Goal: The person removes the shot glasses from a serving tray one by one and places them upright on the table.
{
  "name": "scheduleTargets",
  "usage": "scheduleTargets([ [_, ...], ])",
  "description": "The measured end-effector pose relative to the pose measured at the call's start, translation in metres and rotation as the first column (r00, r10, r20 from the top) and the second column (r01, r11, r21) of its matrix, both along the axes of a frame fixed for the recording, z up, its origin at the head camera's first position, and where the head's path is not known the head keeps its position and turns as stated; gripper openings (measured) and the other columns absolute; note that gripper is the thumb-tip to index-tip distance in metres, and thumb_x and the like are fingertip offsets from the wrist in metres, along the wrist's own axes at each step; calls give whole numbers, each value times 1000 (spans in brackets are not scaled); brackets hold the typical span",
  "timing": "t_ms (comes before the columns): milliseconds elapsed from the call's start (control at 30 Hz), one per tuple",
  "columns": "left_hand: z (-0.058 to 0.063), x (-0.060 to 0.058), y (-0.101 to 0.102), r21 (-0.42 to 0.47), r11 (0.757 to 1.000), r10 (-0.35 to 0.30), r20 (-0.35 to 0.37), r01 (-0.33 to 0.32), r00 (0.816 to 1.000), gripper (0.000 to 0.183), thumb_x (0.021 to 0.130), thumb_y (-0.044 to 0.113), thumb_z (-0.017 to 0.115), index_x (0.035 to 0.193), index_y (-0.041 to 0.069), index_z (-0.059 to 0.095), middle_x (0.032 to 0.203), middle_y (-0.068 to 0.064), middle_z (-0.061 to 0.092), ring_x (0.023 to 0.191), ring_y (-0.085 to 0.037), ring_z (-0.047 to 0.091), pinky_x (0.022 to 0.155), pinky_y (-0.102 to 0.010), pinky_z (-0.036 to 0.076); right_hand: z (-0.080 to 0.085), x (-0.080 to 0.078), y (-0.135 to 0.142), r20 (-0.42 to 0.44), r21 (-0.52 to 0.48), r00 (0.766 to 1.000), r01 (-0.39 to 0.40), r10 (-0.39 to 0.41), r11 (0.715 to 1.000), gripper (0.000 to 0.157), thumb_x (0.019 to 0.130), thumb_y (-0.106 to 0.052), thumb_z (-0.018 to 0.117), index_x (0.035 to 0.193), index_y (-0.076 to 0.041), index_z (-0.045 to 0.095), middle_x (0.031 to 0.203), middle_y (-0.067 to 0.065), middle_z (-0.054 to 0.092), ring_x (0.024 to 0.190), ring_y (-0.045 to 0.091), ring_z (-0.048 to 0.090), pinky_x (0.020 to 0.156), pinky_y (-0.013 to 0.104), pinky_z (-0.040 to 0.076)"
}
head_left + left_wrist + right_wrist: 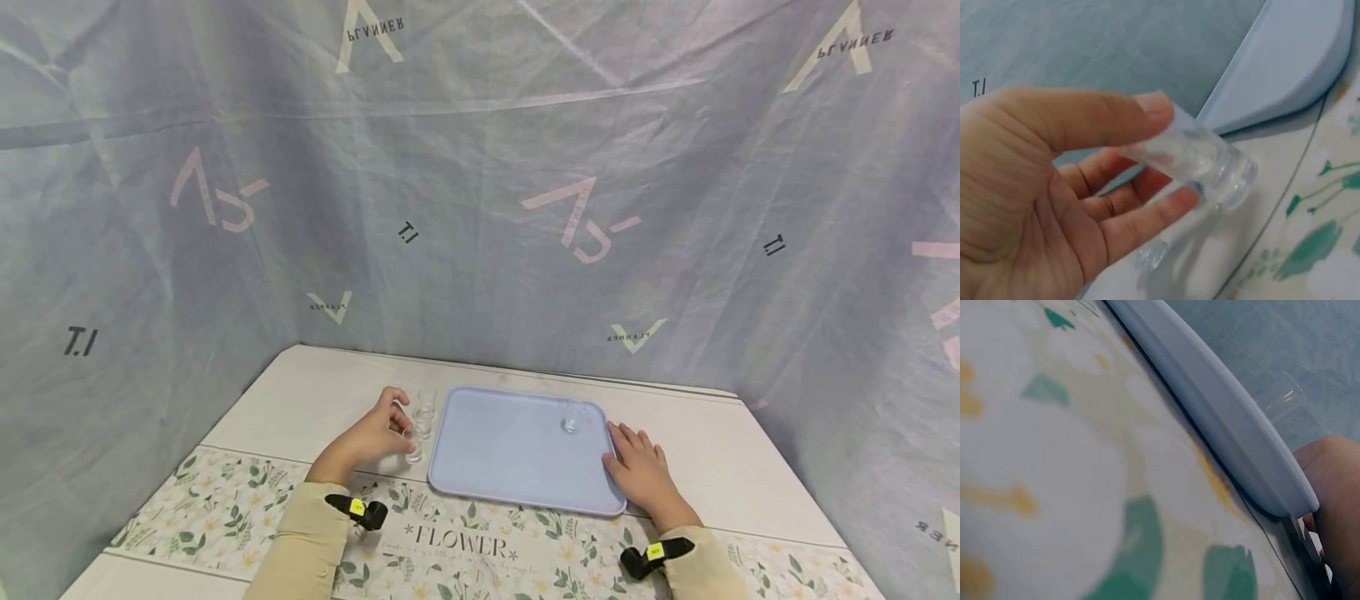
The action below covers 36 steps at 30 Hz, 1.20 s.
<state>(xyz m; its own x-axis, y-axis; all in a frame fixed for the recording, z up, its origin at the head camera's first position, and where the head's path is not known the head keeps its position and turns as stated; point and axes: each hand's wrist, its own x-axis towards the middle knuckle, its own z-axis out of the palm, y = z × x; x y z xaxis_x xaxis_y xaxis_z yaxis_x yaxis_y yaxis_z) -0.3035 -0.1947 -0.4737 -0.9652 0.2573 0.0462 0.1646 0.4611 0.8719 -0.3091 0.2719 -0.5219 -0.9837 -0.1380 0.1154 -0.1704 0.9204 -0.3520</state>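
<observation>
My left hand pinches a small clear shot glass between thumb and fingers, to the left of a pale blue tray. In the left wrist view the glass looks tilted, with its thick base toward the right. Just beyond that hand, more clear shot glasses stand close together beside the tray's left edge. Another shot glass sits on the tray near its far right corner. My right hand rests with fingers extended along the tray's right edge; its fingers are mostly hidden in the right wrist view.
The white table carries a floral strip printed with FLOWER along the near side. A grey printed cloth hangs round the back and both sides of the table.
</observation>
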Motion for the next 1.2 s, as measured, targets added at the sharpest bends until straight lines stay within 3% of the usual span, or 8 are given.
scheduleTargets([
  [367,-12,-1,-7,109,993,-41,-33,44,999,66,82,-4,78,130,0,34,101,-13,58,96,-25,60,83,-36,49,1,0,0,-7,0,1000,-4,4,1000,61,104,-26,49,156,0,31,158,31,29,145,59,15,113,74,7],
  [567,-21,-4,-11,170,985,-31,-34,36,999,66,81,-6,78,133,0,38,103,-13,58,101,-25,61,86,-33,51,-1,-2,0,7,-3,1000,-4,4,1000,62,104,-28,49,157,0,30,158,31,28,145,59,14,113,74,6],
  [833,-16,-2,-8,116,992,-37,-88,47,995,62,80,-5,80,131,2,44,104,-13,57,99,-26,63,85,-35,51,-2,-3,3,-5,0,1000,-7,7,1000,62,104,-28,48,156,0,30,158,31,28,144,59,15,113,74,7],
  [1067,-16,-1,-9,108,993,-32,-65,39,997,64,81,-6,80,133,2,44,105,-14,57,99,-26,62,85,-34,52,-3,-2,3,-14,-5,1000,-15,15,1000,62,104,-27,49,156,0,31,157,32,29,144,60,16,112,75,7],
  [1200,-10,0,-8,90,995,-37,-43,41,998,72,79,-5,81,139,4,42,105,-13,58,97,-27,61,82,-35,52,-2,-2,2,-13,-6,1000,-14,14,1000,61,104,-26,49,156,1,31,158,32,29,144,60,15,112,75,7],
])
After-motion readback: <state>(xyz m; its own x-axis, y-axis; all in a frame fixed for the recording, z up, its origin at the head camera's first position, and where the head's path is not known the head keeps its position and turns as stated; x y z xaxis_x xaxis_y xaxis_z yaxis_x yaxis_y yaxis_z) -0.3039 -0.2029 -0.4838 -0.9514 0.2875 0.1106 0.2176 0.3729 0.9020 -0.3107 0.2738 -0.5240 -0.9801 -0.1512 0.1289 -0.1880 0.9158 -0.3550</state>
